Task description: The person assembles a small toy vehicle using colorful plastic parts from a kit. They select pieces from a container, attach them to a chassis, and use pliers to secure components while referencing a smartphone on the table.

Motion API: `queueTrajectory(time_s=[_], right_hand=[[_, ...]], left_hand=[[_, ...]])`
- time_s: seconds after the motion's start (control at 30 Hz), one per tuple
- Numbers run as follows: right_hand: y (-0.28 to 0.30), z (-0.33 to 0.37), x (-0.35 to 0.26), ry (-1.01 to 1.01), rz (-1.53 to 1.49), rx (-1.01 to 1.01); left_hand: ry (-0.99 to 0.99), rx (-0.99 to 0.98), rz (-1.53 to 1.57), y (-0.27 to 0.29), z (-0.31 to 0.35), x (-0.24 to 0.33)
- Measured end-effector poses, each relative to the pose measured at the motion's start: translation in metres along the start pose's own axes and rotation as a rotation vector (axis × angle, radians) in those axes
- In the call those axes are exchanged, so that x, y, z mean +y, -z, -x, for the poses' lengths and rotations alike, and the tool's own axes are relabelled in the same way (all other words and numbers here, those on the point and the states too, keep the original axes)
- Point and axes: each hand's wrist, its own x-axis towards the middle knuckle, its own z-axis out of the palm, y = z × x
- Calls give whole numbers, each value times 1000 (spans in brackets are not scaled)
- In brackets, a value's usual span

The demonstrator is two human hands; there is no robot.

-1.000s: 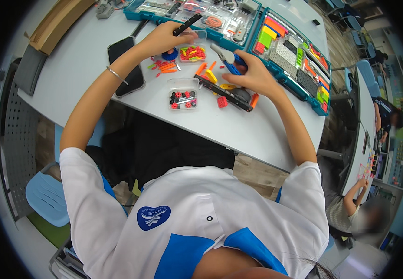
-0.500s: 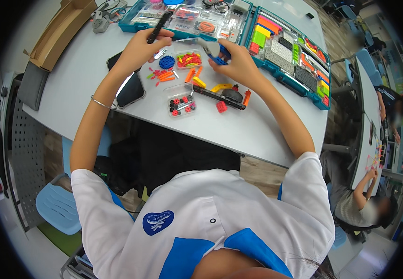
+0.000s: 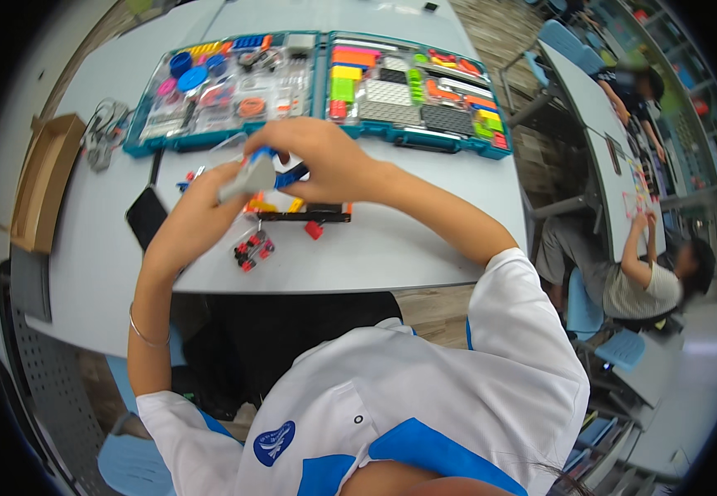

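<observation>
My right hand [image 3: 313, 157] is closed round a tool with a rounded grey head [image 3: 252, 177] and blue handles [image 3: 292, 174]. The fingers of my left hand [image 3: 197, 207] are bent together against the grey head; whatever they pinch is hidden. Just below the hands lies a black beam assembly [image 3: 304, 217] with yellow and orange parts, partly covered. Beside it sit a red block [image 3: 314, 230] and a small clear box of red and black pieces [image 3: 253, 250]. Some small blue and red pieces [image 3: 189, 179] show past my left hand.
A dark phone [image 3: 147, 217] lies left of my left hand. Across the table's far side spreads an open teal parts case [image 3: 133, 142] with sorted building pieces [image 3: 408, 116]. At left are grey cables [image 3: 106, 128] and a cardboard tray [image 3: 30, 211]. Other people sit at a table [image 3: 598, 157] on the right.
My hands have come together, the right moving left with the blue and grey tool. The black stick that was in my left hand is no longer visible. The view has shifted.
</observation>
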Motion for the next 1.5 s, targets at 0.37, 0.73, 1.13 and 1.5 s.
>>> queueTrajectory(time_s=[0.37,0.73,1.13,1.5], right_hand=[[211,138,118,-555,471,443],[237,198,185,-775,839,270],[194,181,165,-611,827,151],[123,84,34,-636,360,-47]], left_hand=[[-6,96,-150,7,6,27],[-54,55,-218,3,13,30],[-99,107,-276,0,26,27],[-331,199,-557,-53,17,2]])
